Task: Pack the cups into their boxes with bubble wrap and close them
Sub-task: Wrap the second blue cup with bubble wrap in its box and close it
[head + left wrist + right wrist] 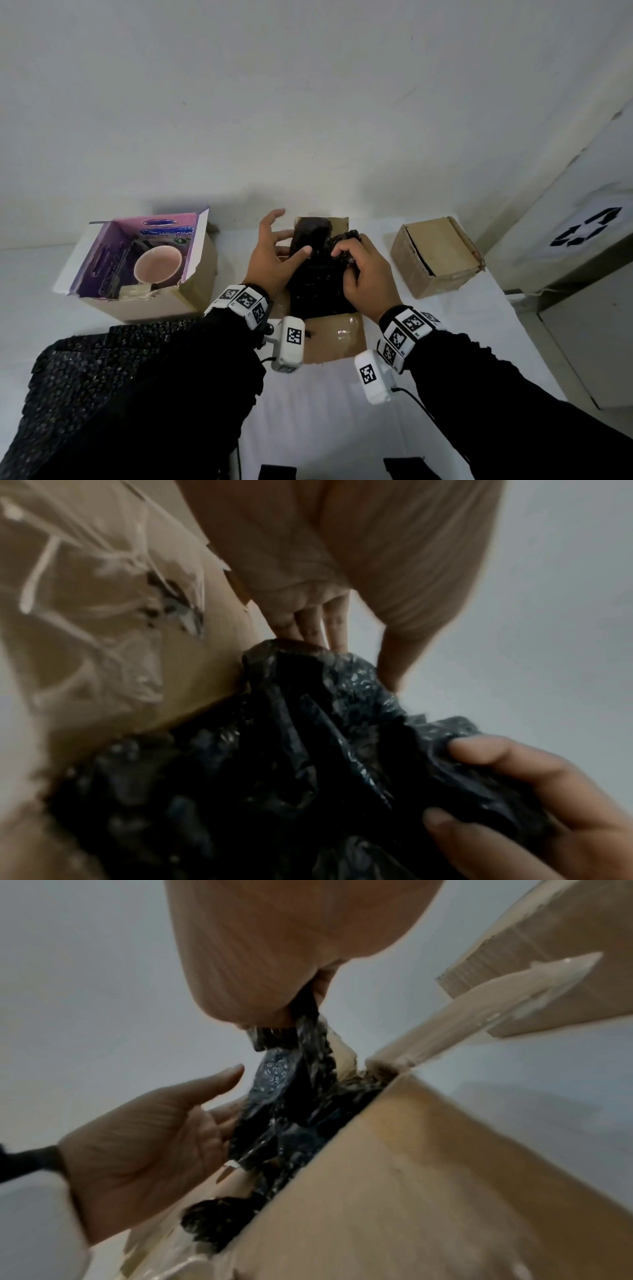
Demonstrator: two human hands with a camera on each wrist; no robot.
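Black bubble wrap (pixel 317 274) in the right hand (pixel 364 274) fills the middle box (pixel 337 334); left hand (pixel 274 253) spread open beside it.

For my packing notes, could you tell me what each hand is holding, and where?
The right hand grips the black bubble wrap by its bunched upper edge above the middle box. The left hand is spread open beside it, gripping nothing.

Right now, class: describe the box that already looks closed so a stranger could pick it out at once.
Start at the white table, where three boxes stand in a row near the wall. Go to the right end, beyond the right hand: the plain brown cardboard box. Only its top is folded down; the others stand open.
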